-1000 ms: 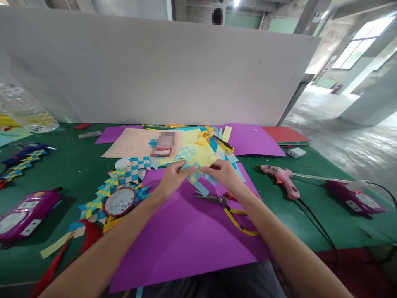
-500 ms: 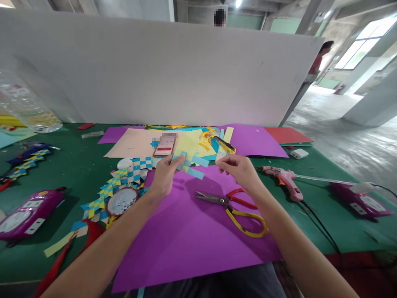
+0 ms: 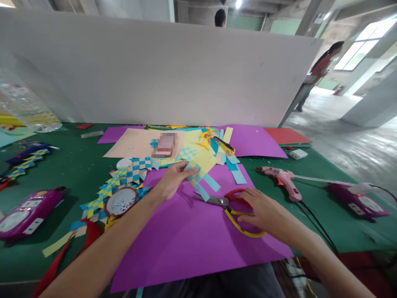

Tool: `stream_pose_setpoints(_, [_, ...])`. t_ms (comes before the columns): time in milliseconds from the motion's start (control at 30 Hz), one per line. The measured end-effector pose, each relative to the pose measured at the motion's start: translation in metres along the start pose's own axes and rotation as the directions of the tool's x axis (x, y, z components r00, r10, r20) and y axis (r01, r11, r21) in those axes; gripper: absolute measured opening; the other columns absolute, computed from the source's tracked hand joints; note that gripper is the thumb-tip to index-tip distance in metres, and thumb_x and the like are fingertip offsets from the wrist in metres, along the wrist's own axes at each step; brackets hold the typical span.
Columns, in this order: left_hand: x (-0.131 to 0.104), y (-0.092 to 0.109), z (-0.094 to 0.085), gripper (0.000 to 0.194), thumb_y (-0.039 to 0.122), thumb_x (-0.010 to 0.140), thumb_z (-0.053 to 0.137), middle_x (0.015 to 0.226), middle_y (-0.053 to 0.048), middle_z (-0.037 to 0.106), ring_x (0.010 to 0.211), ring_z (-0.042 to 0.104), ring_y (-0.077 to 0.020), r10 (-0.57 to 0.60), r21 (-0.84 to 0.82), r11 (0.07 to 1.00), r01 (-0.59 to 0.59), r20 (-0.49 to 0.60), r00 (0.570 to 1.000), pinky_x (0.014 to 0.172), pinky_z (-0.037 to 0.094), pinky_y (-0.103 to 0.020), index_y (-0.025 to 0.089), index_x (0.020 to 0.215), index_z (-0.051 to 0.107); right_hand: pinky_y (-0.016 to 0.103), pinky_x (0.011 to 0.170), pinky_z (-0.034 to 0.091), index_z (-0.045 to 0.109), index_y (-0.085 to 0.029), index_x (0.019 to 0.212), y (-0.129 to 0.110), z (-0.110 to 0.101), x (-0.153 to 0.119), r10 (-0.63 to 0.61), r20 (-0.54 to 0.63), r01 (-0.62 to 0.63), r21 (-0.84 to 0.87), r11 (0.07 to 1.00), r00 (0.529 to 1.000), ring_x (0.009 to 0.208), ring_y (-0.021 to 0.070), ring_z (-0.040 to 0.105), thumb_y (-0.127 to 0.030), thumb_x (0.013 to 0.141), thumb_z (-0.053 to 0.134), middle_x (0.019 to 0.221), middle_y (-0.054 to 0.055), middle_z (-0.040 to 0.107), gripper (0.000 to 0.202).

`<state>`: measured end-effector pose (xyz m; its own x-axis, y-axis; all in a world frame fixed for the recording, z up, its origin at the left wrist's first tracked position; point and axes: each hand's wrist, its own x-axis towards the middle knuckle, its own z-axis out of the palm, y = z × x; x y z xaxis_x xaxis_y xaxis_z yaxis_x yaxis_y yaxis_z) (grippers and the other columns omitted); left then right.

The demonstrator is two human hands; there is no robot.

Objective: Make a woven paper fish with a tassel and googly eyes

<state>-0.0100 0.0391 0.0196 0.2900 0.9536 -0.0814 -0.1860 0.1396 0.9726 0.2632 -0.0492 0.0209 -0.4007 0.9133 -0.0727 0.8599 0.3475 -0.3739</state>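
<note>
My left hand [image 3: 176,178] pinches a woven piece of paper strips [image 3: 194,173], pale yellow and light blue, over the purple sheet [image 3: 186,244]. Loose blue strip ends hang from it to the lower right. Its lower end overlaps the blades of the scissors [image 3: 221,201], which lie on the sheet with one red and one yellow handle. My right hand [image 3: 259,209] has its fingers curled at the red handle and the thumb by the yellow one. Light blue strips [image 3: 238,176] lie at the sheet's upper right edge.
Right of the sheet lies a pink glue gun [image 3: 283,178] with its cord. To the left are checkered woven paper pieces [image 3: 105,192], a round container [image 3: 120,201] and a purple power strip [image 3: 32,213]. A phone [image 3: 165,145] and a cutter knife [image 3: 225,145] lie behind.
My right hand has moved down and toward me onto the scissors' handles. My left hand has shifted slightly right and down with the woven piece. Light blue strips now show at the sheet's upper right.
</note>
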Motion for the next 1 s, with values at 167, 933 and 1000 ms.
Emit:
stream_pose_setpoints(167, [-0.003, 0.003, 0.002, 0.033, 0.034, 0.060, 0.086, 0.078, -0.001, 0.067, 0.072, 0.060, -0.0128, -0.021, -0.014, 1.000, 0.022, 0.054, 0.998, 0.069, 0.047, -0.024, 0.015, 0.082, 0.070, 0.039, 0.086, 0.045, 0.061, -0.015, 0.099, -0.001, 0.013, 0.001, 0.025, -0.120, -0.029, -0.031, 0.999, 0.992, 0.094, 0.0250, 0.061, -0.024, 0.077, 0.060, 0.103, 0.011, 0.065, 0.024])
stream_pose_setpoints(933, [-0.006, 0.001, 0.003, 0.030, 0.037, 0.061, 0.084, 0.073, 0.001, 0.063, 0.064, 0.054, -0.0107, 0.076, 0.023, 0.997, -0.076, 0.023, 0.997, 0.062, 0.043, -0.022, 0.017, 0.080, 0.071, 0.033, 0.076, 0.051, 0.056, -0.021, 0.104, -0.009, 0.006, -0.013, 0.295, -0.208, -0.164, 0.483, 0.860, 0.933, 0.091, 0.0226, 0.064, -0.039, 0.079, 0.060, 0.098, 0.008, 0.069, 0.032])
stream_pose_setpoints(1000, [-0.005, 0.000, 0.002, 0.029, 0.036, 0.062, 0.084, 0.066, 0.003, 0.058, 0.060, 0.050, -0.0092, 0.088, 0.046, 0.995, -0.088, -0.004, 0.996, 0.058, 0.040, -0.021, 0.016, 0.078, 0.070, 0.032, 0.076, 0.052, 0.054, -0.021, 0.104, -0.009, 0.008, -0.013, 0.297, -0.211, -0.150, 0.521, 0.840, 0.931, 0.090, 0.0218, 0.064, -0.037, 0.079, 0.059, 0.097, 0.008, 0.068, 0.030])
